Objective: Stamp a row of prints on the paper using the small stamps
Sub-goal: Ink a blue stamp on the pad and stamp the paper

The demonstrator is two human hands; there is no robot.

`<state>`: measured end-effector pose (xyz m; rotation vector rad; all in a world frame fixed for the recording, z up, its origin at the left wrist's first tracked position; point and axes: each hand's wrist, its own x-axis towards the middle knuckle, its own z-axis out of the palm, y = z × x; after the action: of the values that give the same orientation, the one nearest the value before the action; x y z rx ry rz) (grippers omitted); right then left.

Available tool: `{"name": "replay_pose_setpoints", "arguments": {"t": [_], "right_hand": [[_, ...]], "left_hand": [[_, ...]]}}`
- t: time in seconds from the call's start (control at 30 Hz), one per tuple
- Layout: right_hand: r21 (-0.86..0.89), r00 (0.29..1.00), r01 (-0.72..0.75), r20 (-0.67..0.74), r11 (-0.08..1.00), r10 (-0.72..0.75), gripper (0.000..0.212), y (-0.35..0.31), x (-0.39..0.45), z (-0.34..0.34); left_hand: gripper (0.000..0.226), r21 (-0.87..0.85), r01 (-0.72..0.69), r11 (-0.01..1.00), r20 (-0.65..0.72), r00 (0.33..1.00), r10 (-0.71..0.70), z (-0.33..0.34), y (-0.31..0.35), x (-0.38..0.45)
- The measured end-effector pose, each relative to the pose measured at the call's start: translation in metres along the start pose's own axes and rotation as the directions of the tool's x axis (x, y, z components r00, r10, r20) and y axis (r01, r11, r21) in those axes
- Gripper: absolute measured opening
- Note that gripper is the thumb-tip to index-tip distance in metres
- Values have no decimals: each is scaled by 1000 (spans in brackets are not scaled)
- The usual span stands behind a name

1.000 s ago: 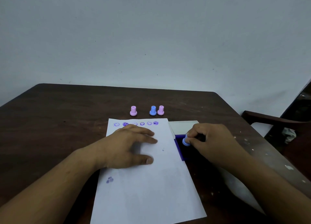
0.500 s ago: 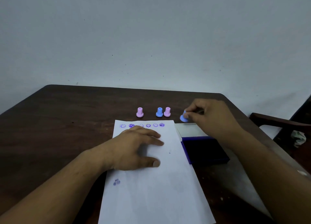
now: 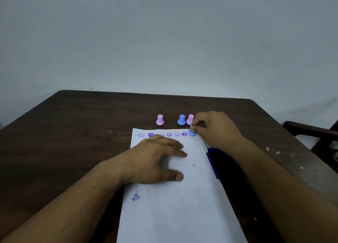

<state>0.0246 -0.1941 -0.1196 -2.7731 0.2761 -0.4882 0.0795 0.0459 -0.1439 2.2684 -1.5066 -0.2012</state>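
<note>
**A blue stamp presses down at the end of the row**

The right hand pinches a small blue stamp between thumb and fingertips. The stamp stands on the top right corner of the paper, and it looks like it touches the sheet, though the fingers hide part of it.

Just left of that stamp runs a row of purple prints. The left hand lies flat and open on the paper, fingers spread, holding nothing. Its fingertips cover a bit of the row.

Past the right hand's fingers stand three more stamps on the dark surface: a pink stamp, a blue one close beside it, and another pink one farther left.

Under the right wrist a dark blue ink pad peeks out beside the paper. Near the left arm is a purple smudge.
</note>
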Motion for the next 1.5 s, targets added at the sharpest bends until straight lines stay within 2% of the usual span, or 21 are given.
{"name": "replay_pose_setpoints", "arguments": {"t": [0.27,0.47,0.63,0.83,1.5], "right_hand": [[-50,1000,-14,-18,999,13,8,1,1,-1],[-30,999,-45,-13,999,44,6,3,2,2],[63,999,-45,-20,997,46,1,4,-1,5],[96,999,-45,-26,994,48,4,7,3,8],[124,997,-61,-29,990,65,5,8,1,10]], "left_hand": [[65,2,-2,1000,-7,1000,2,1,0,0],[64,4,-4,1000,-2,1000,4,0,0,0],[64,4,-4,1000,2,1000,4,1,-1,1],[65,-9,0,1000,5,1000,1,2,-2,1],[60,-6,13,1000,1,1000,-13,0,1,0]]}}
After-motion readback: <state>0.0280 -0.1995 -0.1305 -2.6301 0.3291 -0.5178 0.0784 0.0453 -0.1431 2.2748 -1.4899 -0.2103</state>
